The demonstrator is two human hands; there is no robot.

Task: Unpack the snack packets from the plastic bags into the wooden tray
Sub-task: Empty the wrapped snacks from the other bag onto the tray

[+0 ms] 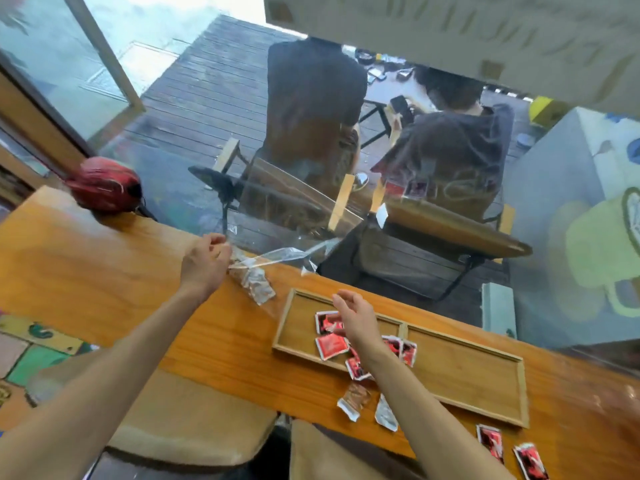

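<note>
A shallow wooden tray (464, 368) with two compartments lies on the counter. Several red snack packets (330, 345) rest in its left compartment and over its near rim. My right hand (353, 317) hovers above them with fingers spread, holding nothing. My left hand (206, 261) pinches the edge of a clear plastic bag (254, 278) with packets inside it, on the counter left of the tray. Two silvery packets (355, 400) lie in front of the tray. Two more red packets (512, 452) lie at the near right.
The wooden counter (86, 271) runs along a glass window. A red helmet (104, 185) sits at its far left end. Beyond the glass a person sits at a table with chairs. Cushioned stools (187, 427) stand under the counter's near edge.
</note>
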